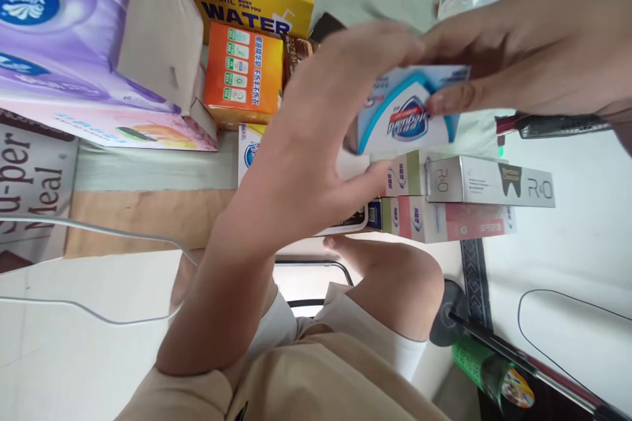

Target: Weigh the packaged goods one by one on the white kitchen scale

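Partly hidden soap box (412, 115), left hand (316, 138), right hand (533, 52) gripping

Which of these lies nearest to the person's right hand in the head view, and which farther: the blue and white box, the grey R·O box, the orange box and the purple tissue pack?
1. Blue and white box: held in the right hand, with the left hand also on it.
2. Grey R·O box: just below.
3. Orange box: left, past the left hand.
4. Purple tissue pack: far left.
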The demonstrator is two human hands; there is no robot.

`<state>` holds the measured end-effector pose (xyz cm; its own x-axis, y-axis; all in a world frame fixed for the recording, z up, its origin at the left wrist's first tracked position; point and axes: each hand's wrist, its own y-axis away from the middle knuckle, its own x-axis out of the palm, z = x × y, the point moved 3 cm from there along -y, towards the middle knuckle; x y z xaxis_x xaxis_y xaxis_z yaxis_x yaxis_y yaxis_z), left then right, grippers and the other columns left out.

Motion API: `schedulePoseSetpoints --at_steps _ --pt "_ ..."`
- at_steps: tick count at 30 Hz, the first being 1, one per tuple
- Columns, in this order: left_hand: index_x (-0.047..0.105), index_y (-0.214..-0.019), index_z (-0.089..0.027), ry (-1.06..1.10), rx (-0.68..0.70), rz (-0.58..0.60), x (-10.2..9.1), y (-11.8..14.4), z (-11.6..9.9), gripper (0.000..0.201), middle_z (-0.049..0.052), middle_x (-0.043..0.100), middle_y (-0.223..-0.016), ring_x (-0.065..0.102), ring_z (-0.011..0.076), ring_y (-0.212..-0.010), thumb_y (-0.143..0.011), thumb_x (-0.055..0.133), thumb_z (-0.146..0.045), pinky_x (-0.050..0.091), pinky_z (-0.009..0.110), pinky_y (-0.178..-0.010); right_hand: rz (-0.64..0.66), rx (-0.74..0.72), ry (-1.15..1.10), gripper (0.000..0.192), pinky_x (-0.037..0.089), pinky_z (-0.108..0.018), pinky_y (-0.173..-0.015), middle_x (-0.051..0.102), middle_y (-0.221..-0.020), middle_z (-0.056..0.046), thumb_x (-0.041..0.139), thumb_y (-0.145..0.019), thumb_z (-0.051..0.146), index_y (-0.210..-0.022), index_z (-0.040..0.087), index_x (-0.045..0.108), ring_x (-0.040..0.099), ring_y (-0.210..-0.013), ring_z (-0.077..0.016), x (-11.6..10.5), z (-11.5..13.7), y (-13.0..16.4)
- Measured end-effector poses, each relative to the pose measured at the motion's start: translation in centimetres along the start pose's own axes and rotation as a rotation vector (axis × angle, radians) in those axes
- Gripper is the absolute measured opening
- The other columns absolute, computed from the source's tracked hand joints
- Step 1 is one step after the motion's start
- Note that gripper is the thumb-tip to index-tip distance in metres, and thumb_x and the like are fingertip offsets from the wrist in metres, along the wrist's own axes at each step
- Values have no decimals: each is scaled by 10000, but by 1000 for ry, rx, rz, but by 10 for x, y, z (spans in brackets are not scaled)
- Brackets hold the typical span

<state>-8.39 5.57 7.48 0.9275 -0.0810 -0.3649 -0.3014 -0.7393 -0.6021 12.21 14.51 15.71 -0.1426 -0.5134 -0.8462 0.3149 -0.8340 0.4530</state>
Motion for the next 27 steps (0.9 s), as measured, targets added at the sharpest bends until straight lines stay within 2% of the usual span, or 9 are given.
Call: schedulePoseSetpoints --at_steps 2,4,5,6,8,12,17,22,27 --pt "499 -1312 -228 -21 39 -33 -6 0 5 493 100 556 -1474 436 301 -1544 -867 699 -290 443 495 -1219 -111 84 118 465 590 -405 -841 795 -1076 18 768 -881 531 -1323 394 724 706 -908 -167 -7 -17 -9" --pt "515 -1279 -201 -35 16 -74 -12 1 11 456 108 574 -1424 463 301 -1506 -874 688 -320 447 508 -1200 -155 168 148 489 533 -480 -1083 762 -1299 14 714 -945 506 -1418 391 661 681 -1192 -207 -5 -41 -20" --pt "535 -1239 -199 -46 -24 -95 -13 2 14 392 99 602 -1370 502 292 -1460 -890 667 -317 478 494 -1153 -150 208 134 520 508 -482 -1120 729 -1383 -7 707 -948 502 -1444 358 646 651 -1277 -221 -2 -55 -26" --pt "555 -1192 -202 -53 -68 -119 -14 2 17 320 86 631 -1305 543 283 -1401 -900 644 -300 509 474 -1091 -115 244 120 557 509 -469 -1104 704 -1430 -34 714 -932 496 -1455 317 643 638 -1311 -228 4 -68 -33" --pt "580 -1107 -211 -48 -122 -166 -14 3 19 226 62 667 -1199 594 267 -1294 -888 614 -251 529 450 -1002 -4 300 88 588 526 -425 -1014 728 -1377 -53 721 -888 455 -1435 247 661 666 -1258 -207 18 -92 -45" --pt "581 -1039 -223 -13 -154 -197 -9 1 19 225 43 682 -1152 606 263 -1258 -818 621 -207 524 476 -1007 164 339 -47 510 514 -389 -995 769 -1280 -30 698 -875 344 -1367 211 704 695 -1204 -155 38 -117 -58" --pt "566 -997 -240 -13 -170 -202 -7 0 23 164 27 672 -1108 608 245 -1262 -842 601 -198 533 440 -963 313 334 -172 435 546 -433 -1012 766 -1301 -71 680 -930 346 -1351 247 725 730 -1174 -192 54 -120 -56" --pt "588 -993 -230 -16 -135 -173 -8 2 36 150 38 681 -1070 636 228 -1126 -848 622 -214 548 418 -880 341 199 -27 461 526 -500 -1136 695 -1429 -70 742 -878 443 -1318 308 763 656 -1319 -278 64 -124 -59" --pt "614 -1022 -211 -92 -136 -157 -15 5 43 178 39 670 -1024 655 217 -1029 -851 604 -259 562 421 -830 372 100 76 459 523 -513 -1138 729 -1354 -67 656 -926 497 -1329 306 764 678 -1245 -273 64 -124 -59"
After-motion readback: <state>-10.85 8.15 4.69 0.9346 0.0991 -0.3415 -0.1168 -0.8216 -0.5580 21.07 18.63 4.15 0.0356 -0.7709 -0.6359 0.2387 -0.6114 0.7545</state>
